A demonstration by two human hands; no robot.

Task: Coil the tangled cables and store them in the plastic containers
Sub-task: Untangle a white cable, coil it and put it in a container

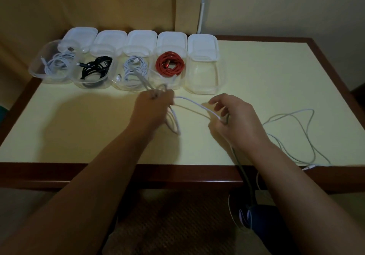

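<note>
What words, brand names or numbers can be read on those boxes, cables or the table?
None can be read.
Plastic containers and their lids: plain, no labels visible.
Red cable, black cable and the white cable in the hands: no print; plugs too small and blurred.
Table: bare of text.

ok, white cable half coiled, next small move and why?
Probably one more wrap: the right hand carries its length of white cable over to the loops that the left hand grips. Much of the cable lies slack on the table to the right, so the coil looks unfinished, and the empty container at the right end of the row waits.
</note>
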